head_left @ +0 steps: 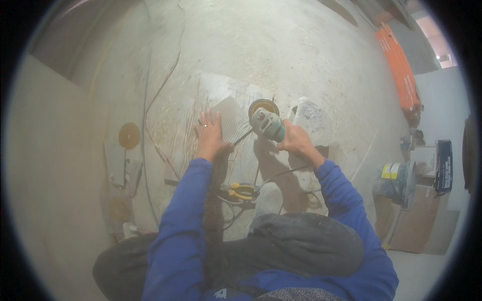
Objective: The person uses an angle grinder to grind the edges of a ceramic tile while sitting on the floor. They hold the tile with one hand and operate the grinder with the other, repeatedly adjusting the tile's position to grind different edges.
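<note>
My left hand (pixel 209 134) lies with fingers spread, pressing on the left side of a grey ribbed tile piece (pixel 230 111). A ring shows on one finger. My right hand (pixel 297 138) is wrapped round a green and grey angle grinder (pixel 269 124). Its round brown disc (pixel 263 103) stands just right of the tile piece. Under the tile piece is a flat slab (pixel 187 150) scored with many dark cut lines. Yellow-handled pliers (pixel 242 192) rest on the slab's near side, close to my foot (pixel 269 198).
A loose brown disc (pixel 129 135) and grey offcuts (pixel 115 161) lie at left. Cables (pixel 144 125) run along the floor. A dusty white lump (pixel 308 114) sits beyond my right hand. A bucket (pixel 395 180), cardboard (pixel 415 218) and orange boxes (pixel 399 67) stand at right. Dust hazes the view.
</note>
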A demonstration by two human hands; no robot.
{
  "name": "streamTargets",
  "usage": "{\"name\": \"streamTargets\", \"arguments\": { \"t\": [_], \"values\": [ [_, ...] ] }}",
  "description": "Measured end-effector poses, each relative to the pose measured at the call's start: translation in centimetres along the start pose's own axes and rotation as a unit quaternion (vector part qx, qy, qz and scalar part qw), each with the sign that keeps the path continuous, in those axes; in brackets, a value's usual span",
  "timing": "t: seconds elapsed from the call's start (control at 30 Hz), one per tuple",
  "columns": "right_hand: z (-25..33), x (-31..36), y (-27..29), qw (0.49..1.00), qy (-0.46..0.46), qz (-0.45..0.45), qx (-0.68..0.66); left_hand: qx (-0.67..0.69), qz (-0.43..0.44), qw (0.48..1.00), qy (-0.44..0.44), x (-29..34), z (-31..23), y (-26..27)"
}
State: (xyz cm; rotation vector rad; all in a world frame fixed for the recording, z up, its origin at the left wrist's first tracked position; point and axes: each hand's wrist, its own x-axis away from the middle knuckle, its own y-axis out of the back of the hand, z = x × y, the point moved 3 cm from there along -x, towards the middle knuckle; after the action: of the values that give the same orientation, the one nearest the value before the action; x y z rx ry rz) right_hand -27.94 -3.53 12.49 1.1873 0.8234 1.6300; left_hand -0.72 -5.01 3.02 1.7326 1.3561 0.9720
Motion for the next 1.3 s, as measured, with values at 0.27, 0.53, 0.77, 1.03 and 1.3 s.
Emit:
{"name": "streamTargets", "arguments": {
  "t": [0.27,0.53,0.77,1.03,1.3],
  "values": [
    [0.9,-0.5,-0.3,1.000,0.019,-0.002,0.009,0.008,0.029,0.999,0.037,-0.2,-0.5,0.6],
    [1.2,-0.7,-0.4,1.000,0.021,-0.006,0.006,-0.023,0.056,0.996,0.060,-0.1,-1.3,1.6],
    [1.1,-0.6,-0.4,1.000,0.016,-0.001,0.016,-0.012,0.034,0.998,0.050,-0.2,-1.0,0.9],
    [1.5,-0.8,-0.2,1.000,0.001,0.009,0.022,-0.013,0.031,0.998,0.049,-0.2,-1.0,0.9],
    [2.0,-0.8,-0.1,1.000,-0.001,0.013,0.027,-0.020,0.035,0.998,0.051,-0.2,-1.0,0.8]
  ]
}}
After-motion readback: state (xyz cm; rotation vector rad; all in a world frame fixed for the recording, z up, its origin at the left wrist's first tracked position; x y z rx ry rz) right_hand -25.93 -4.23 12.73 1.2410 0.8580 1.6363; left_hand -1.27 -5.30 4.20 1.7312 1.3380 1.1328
